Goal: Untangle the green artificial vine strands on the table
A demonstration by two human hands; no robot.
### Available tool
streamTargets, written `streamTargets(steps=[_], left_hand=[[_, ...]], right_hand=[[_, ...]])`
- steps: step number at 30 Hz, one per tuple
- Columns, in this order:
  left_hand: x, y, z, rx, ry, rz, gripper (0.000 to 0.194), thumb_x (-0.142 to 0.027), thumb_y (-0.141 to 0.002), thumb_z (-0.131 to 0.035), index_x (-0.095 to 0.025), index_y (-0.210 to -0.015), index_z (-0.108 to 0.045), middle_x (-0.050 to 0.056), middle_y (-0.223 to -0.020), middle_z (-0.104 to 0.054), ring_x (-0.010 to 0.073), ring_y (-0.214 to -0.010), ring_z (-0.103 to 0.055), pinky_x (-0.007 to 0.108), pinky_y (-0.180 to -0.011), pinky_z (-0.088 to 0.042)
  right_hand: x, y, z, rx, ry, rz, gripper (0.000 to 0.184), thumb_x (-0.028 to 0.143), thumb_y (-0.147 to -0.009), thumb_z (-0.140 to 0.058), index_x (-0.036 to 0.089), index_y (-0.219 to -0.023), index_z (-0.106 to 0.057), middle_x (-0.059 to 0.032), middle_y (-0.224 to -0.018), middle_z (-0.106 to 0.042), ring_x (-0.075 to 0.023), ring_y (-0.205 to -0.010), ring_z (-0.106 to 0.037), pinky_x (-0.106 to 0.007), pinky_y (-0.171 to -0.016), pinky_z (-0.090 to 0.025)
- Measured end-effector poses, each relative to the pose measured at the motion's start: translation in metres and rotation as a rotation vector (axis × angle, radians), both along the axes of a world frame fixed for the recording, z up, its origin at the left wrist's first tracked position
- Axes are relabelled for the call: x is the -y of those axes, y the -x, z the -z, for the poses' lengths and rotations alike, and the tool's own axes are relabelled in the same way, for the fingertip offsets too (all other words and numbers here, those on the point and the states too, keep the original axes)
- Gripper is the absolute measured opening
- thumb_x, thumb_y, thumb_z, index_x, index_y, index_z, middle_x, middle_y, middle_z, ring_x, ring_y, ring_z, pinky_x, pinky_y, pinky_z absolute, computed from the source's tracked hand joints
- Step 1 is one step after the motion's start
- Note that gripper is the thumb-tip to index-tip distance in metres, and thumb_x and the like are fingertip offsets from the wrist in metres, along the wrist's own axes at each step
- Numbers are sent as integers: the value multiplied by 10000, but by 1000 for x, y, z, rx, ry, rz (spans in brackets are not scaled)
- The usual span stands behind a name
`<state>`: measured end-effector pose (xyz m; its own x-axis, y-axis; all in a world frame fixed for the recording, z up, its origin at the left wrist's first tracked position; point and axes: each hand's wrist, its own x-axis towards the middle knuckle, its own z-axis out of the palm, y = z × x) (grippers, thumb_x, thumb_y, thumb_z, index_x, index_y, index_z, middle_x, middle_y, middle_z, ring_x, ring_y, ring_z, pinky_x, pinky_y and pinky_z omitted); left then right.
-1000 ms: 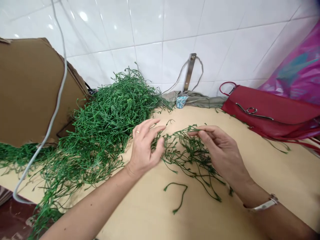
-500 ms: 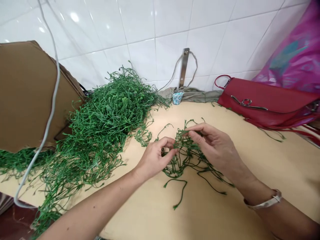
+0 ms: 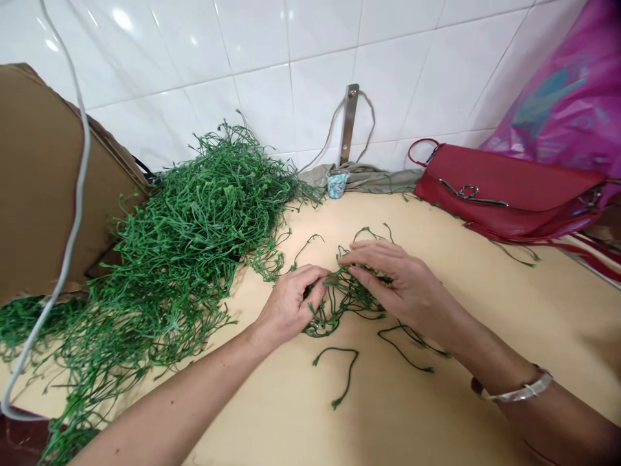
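A small bunch of green plastic stems (image 3: 347,301) lies on the pale wooden tabletop (image 3: 436,401) between my hands. My left hand (image 3: 291,304) is closed, its thumb and fingers pinching stems at the bunch's left side. My right hand (image 3: 395,281) is curled over the top of the bunch, its fingertips pinched on stems close to my left thumb. A single loose stem (image 3: 339,369) lies just in front of the bunch, and another (image 3: 405,346) trails under my right wrist. A large heap of the same green stems (image 3: 194,239) covers the table's left half.
Brown cardboard (image 3: 48,175) leans at the far left with a grey cable (image 3: 72,220) hanging before it. A red handbag (image 3: 504,191) and a pink plastic bag (image 3: 567,110) lie at the back right. A small cup (image 3: 337,183) and grey cloth (image 3: 373,178) sit by the tiled wall.
My hands have come together over the small bunch. The left hand, open a second ago, has closed on stems. The bunch has been gathered tighter.
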<state>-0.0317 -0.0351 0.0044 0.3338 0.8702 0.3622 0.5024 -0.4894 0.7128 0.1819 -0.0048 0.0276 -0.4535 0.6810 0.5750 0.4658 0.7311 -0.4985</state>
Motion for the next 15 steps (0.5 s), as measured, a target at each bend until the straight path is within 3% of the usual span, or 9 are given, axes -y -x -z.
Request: streamTargets(steps=[4, 9, 11, 15], left_hand=[[-2, 1, -1, 25, 19, -43, 255, -264, -1010, -452, -177, -855, -635, 23, -804, -652, 134, -752, -588, 247, -731, -456], [-2, -3, -2, 61, 77, -26, 310, -283, -1007, -464, -184, -723, -542, -12, -709, -567, 114, -683, -523, 240, -689, -413], [1, -4, -3, 74, 80, -15, 315, -281, -1007, -464, -186, -713, -521, -17, -699, -547, 109, -668, -504, 240, -673, -397], [8, -4, -6, 105, 52, -48, 348, -299, -1019, -449, -195, -687, -454, -30, -650, -478, 108, -630, -461, 248, -643, -372]], right_hand=[[-2, 0, 9, 22, 108, 49, 194, 239, -954, -547, 264, -960, -739, -34, -943, -792, -218, -881, -730, -379, -831, -582], [-8, 0, 19, 89, -61, 84, 176, 189, -896, -547, 260, -870, -706, -48, -875, -768, -230, -845, -707, -387, -831, -558], [-16, -7, 21, 80, -103, 184, 163, 189, -873, -540, 250, -832, -685, -53, -828, -751, -232, -805, -697, -389, -815, -552], [-30, -29, 16, -91, -17, 550, 130, 225, -849, -548, 227, -809, -672, -48, -766, -736, -212, -671, -672, -367, -696, -540]])
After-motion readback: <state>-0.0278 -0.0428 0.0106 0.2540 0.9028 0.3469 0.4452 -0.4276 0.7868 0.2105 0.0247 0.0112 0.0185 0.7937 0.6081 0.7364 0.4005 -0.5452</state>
